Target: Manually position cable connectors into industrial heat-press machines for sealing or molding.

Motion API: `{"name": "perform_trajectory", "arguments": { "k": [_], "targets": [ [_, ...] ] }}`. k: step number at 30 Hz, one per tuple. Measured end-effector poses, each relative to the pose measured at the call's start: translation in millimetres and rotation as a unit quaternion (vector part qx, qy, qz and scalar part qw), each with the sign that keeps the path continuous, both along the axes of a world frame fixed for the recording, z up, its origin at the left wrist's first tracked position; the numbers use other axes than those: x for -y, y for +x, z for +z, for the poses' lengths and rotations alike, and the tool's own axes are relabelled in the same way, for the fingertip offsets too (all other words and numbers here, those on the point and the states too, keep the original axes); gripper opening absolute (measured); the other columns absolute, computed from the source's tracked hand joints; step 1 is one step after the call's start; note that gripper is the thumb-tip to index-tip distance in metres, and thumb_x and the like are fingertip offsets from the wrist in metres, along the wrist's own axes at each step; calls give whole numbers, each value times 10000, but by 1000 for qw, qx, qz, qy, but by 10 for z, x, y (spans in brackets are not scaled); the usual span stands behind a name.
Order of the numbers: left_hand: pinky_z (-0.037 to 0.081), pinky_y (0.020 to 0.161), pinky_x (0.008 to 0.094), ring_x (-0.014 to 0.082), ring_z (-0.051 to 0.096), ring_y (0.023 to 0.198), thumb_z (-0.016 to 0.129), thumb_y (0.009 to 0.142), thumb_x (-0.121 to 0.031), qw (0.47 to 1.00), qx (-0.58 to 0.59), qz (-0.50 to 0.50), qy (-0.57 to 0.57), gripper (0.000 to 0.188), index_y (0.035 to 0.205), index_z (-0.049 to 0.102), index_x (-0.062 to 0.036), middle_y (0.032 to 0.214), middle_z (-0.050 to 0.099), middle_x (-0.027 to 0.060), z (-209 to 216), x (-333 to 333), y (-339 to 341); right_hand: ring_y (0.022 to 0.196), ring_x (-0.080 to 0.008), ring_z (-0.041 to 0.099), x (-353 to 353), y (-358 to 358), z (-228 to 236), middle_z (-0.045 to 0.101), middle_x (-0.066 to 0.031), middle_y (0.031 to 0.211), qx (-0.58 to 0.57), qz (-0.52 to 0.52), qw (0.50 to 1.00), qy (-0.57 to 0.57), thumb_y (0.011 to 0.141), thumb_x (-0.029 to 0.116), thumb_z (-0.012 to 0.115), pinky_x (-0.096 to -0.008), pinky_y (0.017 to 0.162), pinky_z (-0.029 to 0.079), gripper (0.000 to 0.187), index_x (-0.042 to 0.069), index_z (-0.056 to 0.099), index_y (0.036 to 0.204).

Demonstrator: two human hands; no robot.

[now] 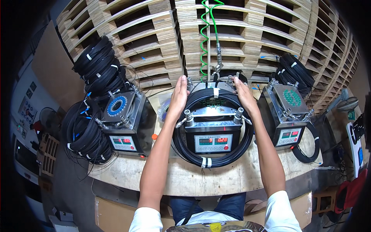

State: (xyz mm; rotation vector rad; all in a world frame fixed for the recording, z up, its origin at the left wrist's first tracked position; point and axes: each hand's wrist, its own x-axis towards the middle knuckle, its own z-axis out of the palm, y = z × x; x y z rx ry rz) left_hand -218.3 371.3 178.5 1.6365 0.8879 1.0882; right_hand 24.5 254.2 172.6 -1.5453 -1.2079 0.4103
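Observation:
A large coil of black cable, tied with white bands, loops around the front of the middle polishing-type machine, whose lit display panel shows through the ring. At the machine's far left corner, my left hand lies with straight fingers beside a metal clamp post. My right hand is stretched out the same way by the far right post, its fingertips near the metal. Nothing shows in either palm; whether they press on the posts I cannot tell. The coil's upper part partly hides the plate with green holders.
Similar machines stand at left and right on the wooden table. Black cable coils are piled at far left and behind the right machine. A green spiral air hose hangs before stacked wooden pallets.

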Motion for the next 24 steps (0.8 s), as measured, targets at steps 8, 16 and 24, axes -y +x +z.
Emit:
{"name": "perform_trajectory", "arguments": {
  "k": [8,16,24],
  "targets": [
    [394,1100,369,292,467,1390,310,1017,-705,995,-36,-94,-25,896,1529,381,26,1539,447,228,51,-23,-4,1105,-370,648,-74,81,-91,688,-254,1149,23,-40,999,-16,1042,584,415,-396,965,474,639,38,623,1301],
    [385,1115,363,291,388,1455,342,1023,-681,996,-60,-66,-8,869,1544,357,14,1579,401,210,29,-18,-22,1163,-207,596,-55,124,-129,663,-139,1258,-1,23,1000,19,1063,523,443,-322,972,469,606,21,606,1361],
    [442,1030,313,235,574,1224,391,1033,-642,998,-41,-34,-17,821,1534,378,9,1491,508,183,62,24,-6,1053,-177,606,-23,37,-33,658,-110,1245,-37,10,999,-1,1053,496,490,-295,939,474,584,47,559,1419]
  ]
}}
